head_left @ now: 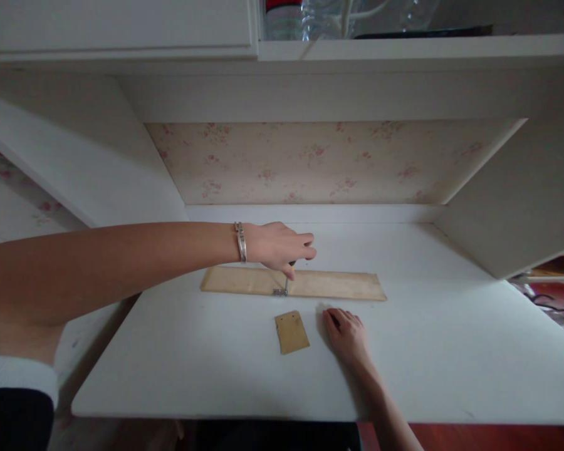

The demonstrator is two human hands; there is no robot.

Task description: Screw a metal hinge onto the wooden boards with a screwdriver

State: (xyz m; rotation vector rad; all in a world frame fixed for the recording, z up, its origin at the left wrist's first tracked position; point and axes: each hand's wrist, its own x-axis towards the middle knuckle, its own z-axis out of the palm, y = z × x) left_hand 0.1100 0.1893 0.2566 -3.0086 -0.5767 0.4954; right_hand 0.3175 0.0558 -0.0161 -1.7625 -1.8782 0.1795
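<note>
My left hand [284,243], with a silver bracelet at the wrist, is closed around the handle of a screwdriver [286,285]. The handle is mostly hidden by the fingers; the thin metal shaft points down. Its tip meets a small metal hinge [279,292] at the near edge of a long, pale wooden board [338,284], which lies flat. My right hand [348,335] rests on the tabletop nearer to me, its fingers curled in; whatever may be inside them is hidden. To the left of it lies a small tan wooden piece [292,332] with two holes near its far edge.
The white tabletop [207,369] sits in a nook between side panels [512,188]. Above hangs a white cabinet [117,28] beside a shelf [404,49] carrying clear plastic bottles [326,19]. Floral wallpaper [286,163] covers the back. Clutter [549,307] shows at the far right.
</note>
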